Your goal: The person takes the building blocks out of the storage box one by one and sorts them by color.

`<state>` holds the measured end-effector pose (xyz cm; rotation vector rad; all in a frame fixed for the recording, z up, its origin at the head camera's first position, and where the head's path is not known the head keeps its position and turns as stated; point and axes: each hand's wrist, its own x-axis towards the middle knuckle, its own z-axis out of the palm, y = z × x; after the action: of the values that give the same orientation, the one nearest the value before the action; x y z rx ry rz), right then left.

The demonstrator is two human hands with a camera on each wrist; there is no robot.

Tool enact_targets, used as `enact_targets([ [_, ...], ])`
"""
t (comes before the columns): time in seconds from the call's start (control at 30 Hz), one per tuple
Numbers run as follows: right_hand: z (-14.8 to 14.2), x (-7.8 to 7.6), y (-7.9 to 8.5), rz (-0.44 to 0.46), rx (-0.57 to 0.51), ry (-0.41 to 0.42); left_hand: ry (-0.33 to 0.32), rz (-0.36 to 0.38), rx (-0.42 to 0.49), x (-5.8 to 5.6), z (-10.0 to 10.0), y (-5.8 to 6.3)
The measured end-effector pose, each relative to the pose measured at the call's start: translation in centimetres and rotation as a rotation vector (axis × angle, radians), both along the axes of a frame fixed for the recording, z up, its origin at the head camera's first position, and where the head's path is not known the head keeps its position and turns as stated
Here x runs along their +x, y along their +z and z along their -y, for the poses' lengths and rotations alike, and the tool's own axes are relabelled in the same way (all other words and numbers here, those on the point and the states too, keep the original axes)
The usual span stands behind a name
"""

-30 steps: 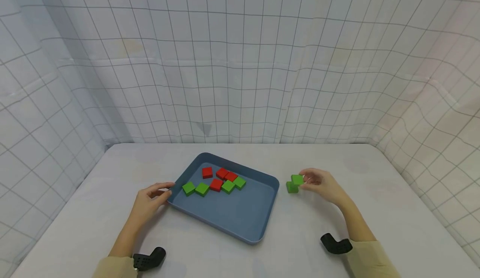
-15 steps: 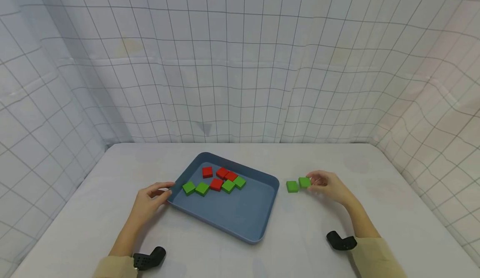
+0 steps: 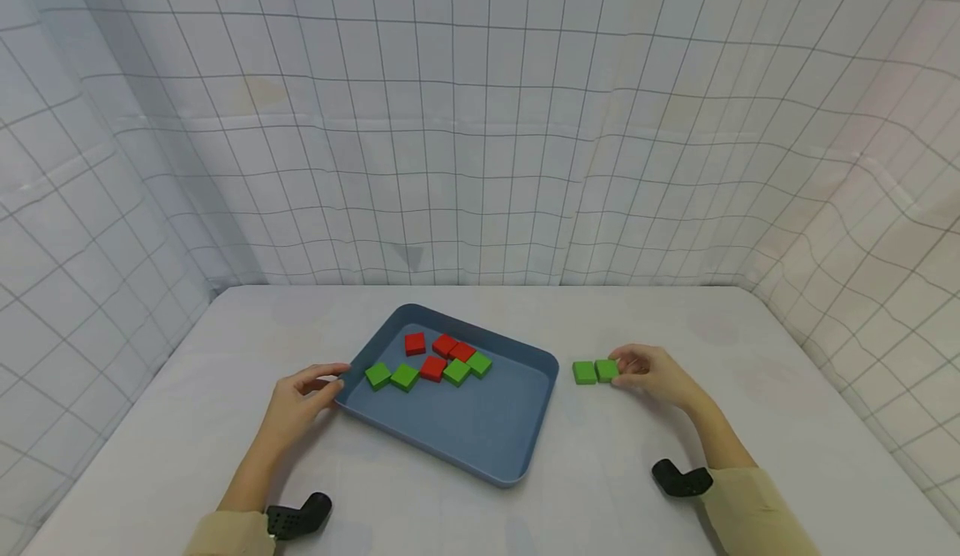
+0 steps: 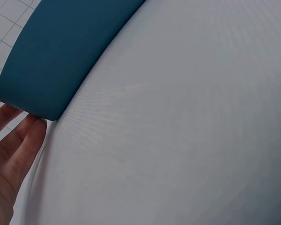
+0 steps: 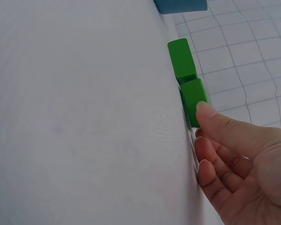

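On the worktop (image 3: 592, 473), right of the tray, the thumb and fingers of my right hand (image 3: 660, 377) pinch the right green block (image 3: 606, 371). Just left of it is the left green block (image 3: 584, 373); whether the two touch I cannot tell.

The fingers of my left hand (image 3: 294, 406) are extended, touching the outer wall at the left corner of the blue tray (image 3: 480, 427). The tray stands between my hands, four red blocks (image 3: 432, 369) and four green ones (image 3: 405, 378) grouped in its far left part, its near right part bare. A gridded sheet (image 3: 480, 122) closes the far side.

Hidden or cut off: my right index fingertip, behind the block; my left thumb, mostly outside the left wrist view; most of the tray in both wrist views; both sleeves (image 3: 232, 533), at the near edge.
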<state>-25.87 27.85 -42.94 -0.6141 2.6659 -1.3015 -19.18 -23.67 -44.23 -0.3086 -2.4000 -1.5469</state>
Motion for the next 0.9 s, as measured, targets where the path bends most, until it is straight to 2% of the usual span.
enact_targets([
  [0.9, 0.06, -0.02, -0.07, 0.059, 0.001, -0.006, 0.022, 0.015, -0.017, 0.02, 0.01, -0.08],
])
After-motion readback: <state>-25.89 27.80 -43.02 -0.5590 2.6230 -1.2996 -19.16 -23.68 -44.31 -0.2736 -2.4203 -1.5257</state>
